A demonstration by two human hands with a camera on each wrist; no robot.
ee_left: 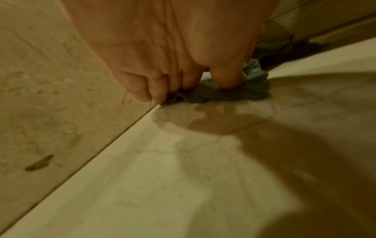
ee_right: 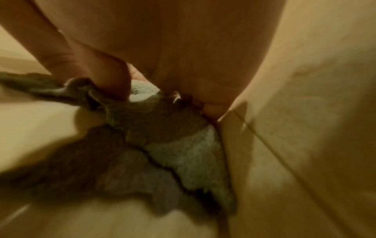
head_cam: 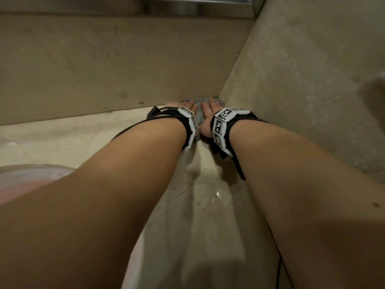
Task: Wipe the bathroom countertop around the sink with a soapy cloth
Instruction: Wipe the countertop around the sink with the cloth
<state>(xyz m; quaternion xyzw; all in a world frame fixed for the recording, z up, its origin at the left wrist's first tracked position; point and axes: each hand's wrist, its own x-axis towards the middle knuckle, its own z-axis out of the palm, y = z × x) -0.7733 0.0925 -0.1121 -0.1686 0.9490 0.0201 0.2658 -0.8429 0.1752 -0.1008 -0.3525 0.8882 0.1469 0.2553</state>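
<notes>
A grey cloth lies bunched in the far right corner of the beige marble countertop, where the back wall meets the side wall. My left hand presses flat on its left part and my right hand on its right part, side by side. In the left wrist view the fingertips push the cloth down against the wall seam, the thumb beside them. In the right wrist view the palm covers the cloth, with the thumb dug into its folds. Most of the cloth is hidden under the hands.
The sink rim curves in at the lower left. The back wall and the side wall close off the corner. A wet patch shines on the counter just before the cloth. A metal strip runs along the top.
</notes>
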